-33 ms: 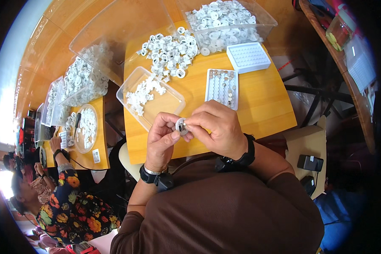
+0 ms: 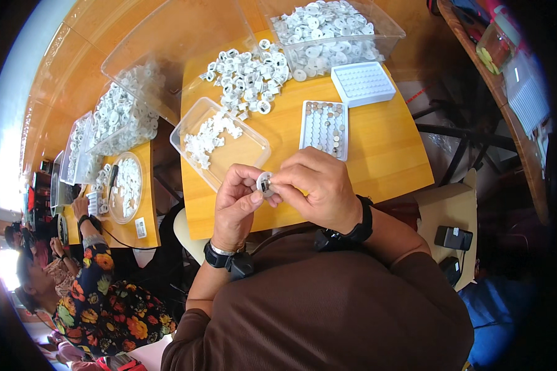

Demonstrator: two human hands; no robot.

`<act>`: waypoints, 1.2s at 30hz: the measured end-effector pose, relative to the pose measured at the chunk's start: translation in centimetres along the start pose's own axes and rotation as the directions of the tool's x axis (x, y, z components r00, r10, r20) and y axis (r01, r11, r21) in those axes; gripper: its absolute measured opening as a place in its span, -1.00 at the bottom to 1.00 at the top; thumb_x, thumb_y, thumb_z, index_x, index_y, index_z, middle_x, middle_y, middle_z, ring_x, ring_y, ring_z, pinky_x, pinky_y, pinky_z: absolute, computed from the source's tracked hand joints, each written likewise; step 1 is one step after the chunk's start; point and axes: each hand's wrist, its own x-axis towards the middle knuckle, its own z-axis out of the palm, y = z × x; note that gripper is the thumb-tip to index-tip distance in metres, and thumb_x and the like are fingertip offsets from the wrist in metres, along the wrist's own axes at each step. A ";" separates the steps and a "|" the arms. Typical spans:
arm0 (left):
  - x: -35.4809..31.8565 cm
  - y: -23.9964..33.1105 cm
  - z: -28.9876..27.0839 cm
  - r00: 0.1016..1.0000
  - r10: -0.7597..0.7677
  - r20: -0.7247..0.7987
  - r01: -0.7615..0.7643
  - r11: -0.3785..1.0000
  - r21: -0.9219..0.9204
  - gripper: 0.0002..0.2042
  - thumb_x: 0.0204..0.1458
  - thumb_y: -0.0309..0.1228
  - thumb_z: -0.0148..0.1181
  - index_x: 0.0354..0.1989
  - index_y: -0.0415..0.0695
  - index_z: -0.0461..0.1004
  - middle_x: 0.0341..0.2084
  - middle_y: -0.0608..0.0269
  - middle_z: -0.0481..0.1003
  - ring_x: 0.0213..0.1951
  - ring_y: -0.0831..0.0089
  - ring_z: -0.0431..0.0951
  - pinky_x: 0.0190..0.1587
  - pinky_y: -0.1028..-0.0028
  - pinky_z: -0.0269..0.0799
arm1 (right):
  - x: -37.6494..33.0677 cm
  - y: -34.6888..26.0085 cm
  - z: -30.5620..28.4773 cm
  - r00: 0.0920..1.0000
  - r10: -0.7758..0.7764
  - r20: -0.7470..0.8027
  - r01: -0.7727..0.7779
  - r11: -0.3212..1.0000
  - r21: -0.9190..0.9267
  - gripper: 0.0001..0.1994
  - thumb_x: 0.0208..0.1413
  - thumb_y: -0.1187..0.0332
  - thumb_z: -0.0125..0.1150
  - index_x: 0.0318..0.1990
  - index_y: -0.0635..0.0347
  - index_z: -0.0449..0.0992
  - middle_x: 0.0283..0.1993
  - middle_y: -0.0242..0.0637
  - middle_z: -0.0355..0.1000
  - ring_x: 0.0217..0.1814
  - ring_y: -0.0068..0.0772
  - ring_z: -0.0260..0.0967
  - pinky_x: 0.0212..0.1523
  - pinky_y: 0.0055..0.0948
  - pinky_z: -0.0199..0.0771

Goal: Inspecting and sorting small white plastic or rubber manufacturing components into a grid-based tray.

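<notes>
The left hand (image 2: 236, 201) in the head view pinches a round white piece (image 2: 263, 179) between thumb and fingers, above the near edge of the yellow table (image 2: 384, 164). The right hand (image 2: 320, 188) brings thumb and forefinger together on the piece's right edge; whether some smaller bit sits between those fingertips is hidden. A dark patch shows on the piece, too small to make out, and its underside is covered by the left fingers.

Just beyond the hands, a shallow clear tub (image 2: 234, 159) holds white bits whose shapes blur together. A white tray (image 2: 317, 133) carries small round discs (image 2: 340, 139), its near edge partly covered by the right hand. The clear bin (image 2: 338, 42) at the top is cut off by the frame.
</notes>
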 end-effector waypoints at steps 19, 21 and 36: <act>-0.2 -0.4 -0.7 0.999 -0.030 -0.045 0.033 0.997 0.075 -0.68 0.03 -0.32 0.21 -0.14 -0.26 0.33 -0.36 0.12 0.49 -0.38 0.35 0.53 -0.25 0.41 0.45 | -0.4 1.3 0.7 0.784 0.487 0.385 -0.620 0.584 0.524 -0.89 0.05 0.51 0.26 -0.36 0.35 0.45 -0.44 -0.33 0.49 -0.41 -0.65 0.45 -0.38 -0.63 0.44; -0.3 -0.4 -1.0 0.999 -0.031 0.020 0.030 0.999 0.024 -0.74 0.08 -0.42 0.16 -0.11 -0.26 0.33 -0.34 0.16 0.48 -0.32 0.44 0.51 -0.21 0.47 0.44 | -0.3 1.0 0.6 0.743 0.477 0.469 -0.666 0.456 0.590 -0.91 0.08 0.54 0.21 -0.33 0.38 0.44 -0.44 -0.30 0.49 -0.43 -0.62 0.44 -0.38 -0.62 0.45; -1.4 -0.7 -2.3 1.000 -0.002 0.028 0.003 1.000 -0.015 -0.77 0.08 -0.45 0.16 -0.13 -0.24 0.34 -0.34 0.14 0.48 -0.31 0.43 0.53 -0.22 0.47 0.46 | -0.2 0.7 1.7 0.693 0.489 0.530 -0.719 0.521 0.459 -0.93 0.12 0.48 0.20 -0.35 0.30 0.47 -0.42 -0.43 0.43 -0.43 -0.73 0.29 -0.40 -0.67 0.34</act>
